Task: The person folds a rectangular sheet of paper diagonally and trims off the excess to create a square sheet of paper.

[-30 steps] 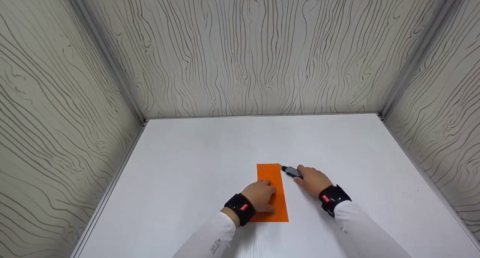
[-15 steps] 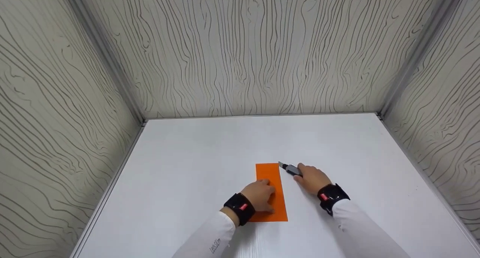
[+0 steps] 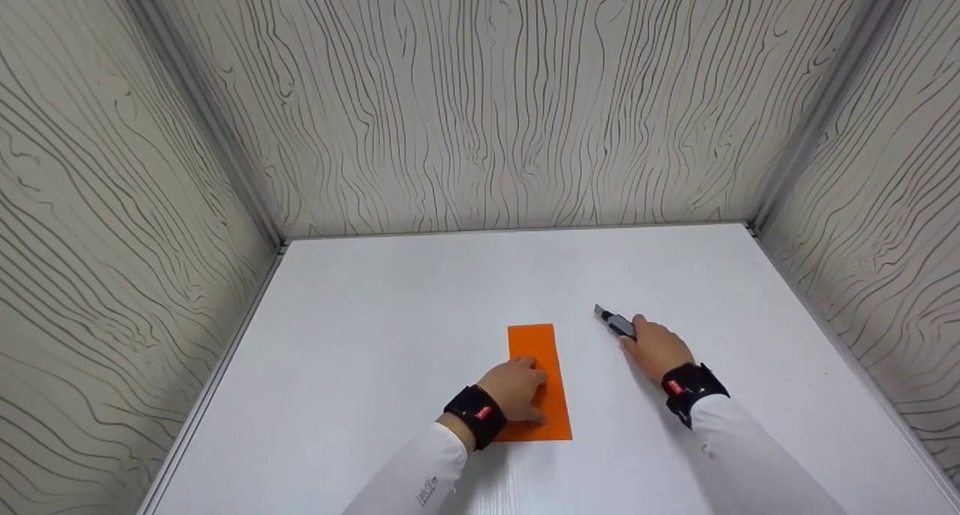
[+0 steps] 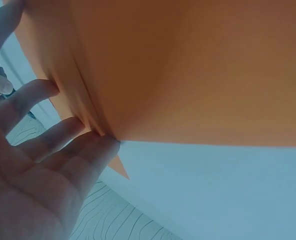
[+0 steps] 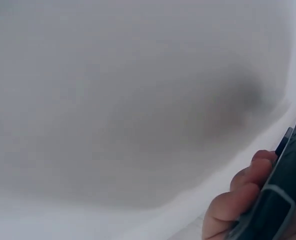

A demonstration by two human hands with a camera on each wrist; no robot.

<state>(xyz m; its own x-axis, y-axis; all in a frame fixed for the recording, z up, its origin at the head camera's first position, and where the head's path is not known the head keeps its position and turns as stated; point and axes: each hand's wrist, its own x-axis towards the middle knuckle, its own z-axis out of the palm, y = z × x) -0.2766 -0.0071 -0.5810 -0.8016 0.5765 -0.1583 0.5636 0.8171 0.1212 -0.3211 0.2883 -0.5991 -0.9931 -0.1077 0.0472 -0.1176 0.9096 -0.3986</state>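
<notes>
A narrow orange sheet of paper (image 3: 532, 340) lies flat on the white table (image 3: 390, 312). My left hand (image 3: 511, 390) rests on it with spread fingers, covering part of its left side. Up close in the left wrist view, the fingertips press the orange paper (image 4: 198, 70) near one edge, where it shows creases. To the right of the sheet, my right hand (image 3: 658, 350) grips a grey and black utility knife (image 3: 621, 325). Its blade is exposed, points up and left, and is apart from the paper. The dark handle (image 5: 275, 205) shows between the fingers in the right wrist view.
Wood-grain patterned panels (image 3: 480, 110) enclose the table at the back and both sides. Grey metal posts (image 3: 210, 118) stand at the far corners. Black bands (image 3: 476, 416) circle both wrists, over or beside white sleeves.
My right hand has moved the utility knife from the paper's top right corner to the right, away from the sheet. The left hand keeps its place on the paper.
</notes>
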